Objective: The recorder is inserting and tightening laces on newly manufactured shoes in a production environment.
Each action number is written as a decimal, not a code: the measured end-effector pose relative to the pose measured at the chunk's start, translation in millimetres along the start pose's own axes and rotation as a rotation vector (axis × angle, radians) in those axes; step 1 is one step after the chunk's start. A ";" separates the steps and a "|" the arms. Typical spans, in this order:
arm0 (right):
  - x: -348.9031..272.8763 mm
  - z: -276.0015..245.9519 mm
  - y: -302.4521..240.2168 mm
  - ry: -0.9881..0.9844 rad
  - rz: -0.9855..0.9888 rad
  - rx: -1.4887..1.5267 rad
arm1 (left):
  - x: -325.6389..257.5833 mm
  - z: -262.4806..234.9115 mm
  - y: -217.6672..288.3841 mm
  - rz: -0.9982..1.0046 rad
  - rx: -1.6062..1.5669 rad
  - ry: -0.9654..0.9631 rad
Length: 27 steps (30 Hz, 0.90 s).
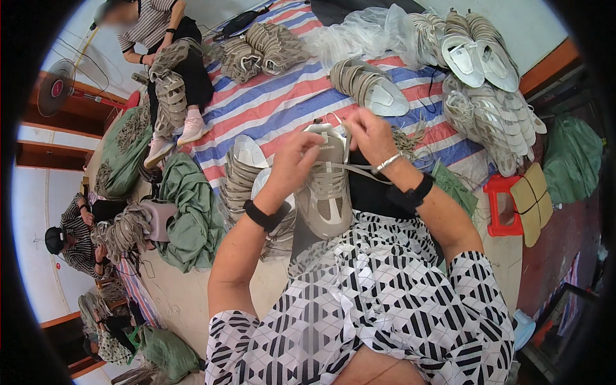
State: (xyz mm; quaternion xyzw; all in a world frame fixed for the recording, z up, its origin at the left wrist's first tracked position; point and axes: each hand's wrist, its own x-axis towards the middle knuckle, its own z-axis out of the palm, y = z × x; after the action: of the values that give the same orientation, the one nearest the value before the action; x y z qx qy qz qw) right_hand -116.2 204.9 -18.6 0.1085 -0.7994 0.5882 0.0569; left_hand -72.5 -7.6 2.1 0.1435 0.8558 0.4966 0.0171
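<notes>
A beige and grey sneaker upper (pixel 330 210) lies over my lap with its toe toward me and its tongue pointing away. A pale flat shoelace (pixel 360 169) crosses its front and trails right. My left hand (pixel 296 159) is closed, its fingers pinching the left edge of the upper beside the tongue. On the other side my right hand (pixel 373 138) pinches the shoelace near the top eyelets, where a thin loop stands up. The exact fingertip contact is partly hidden.
Stacked uppers (pixel 242 168) stand left of my lap; another stack (pixel 369 86) lies ahead on the striped sheet (pixel 269 109). More uppers (pixel 484 119), a red stool (pixel 500 204) and green sacks (pixel 573 157) are at right. Co-workers (pixel 163 38) sit along the left.
</notes>
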 end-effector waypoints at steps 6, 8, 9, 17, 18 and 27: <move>68.3 -68.4 -103.4 0.457 -0.454 0.227 | 2.3 19.1 34.9 0.235 0.742 -0.174; 73.6 -84.0 -106.0 0.100 -0.281 0.482 | -0.2 21.4 30.6 0.217 0.743 -0.173; 71.0 -80.6 -95.4 0.024 -0.060 0.431 | -1.1 22.8 28.8 0.193 0.746 -0.174; -29.0 -26.9 -12.8 -0.696 -0.042 -0.823 | 1.2 25.2 29.6 0.108 0.699 -0.179; -33.8 -23.2 3.4 -0.651 -0.088 -0.712 | 4.1 26.3 31.2 0.076 0.689 -0.196; -3.1 -62.1 -31.1 -0.551 0.327 0.812 | -2.4 29.0 31.5 0.151 0.619 -0.182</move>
State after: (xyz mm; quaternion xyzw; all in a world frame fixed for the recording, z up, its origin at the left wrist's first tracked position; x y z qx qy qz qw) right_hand -108.0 255.6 28.3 0.1461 -0.4984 0.8020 -0.2951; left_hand -58.1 30.9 14.1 0.2488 0.9481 0.1978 0.0119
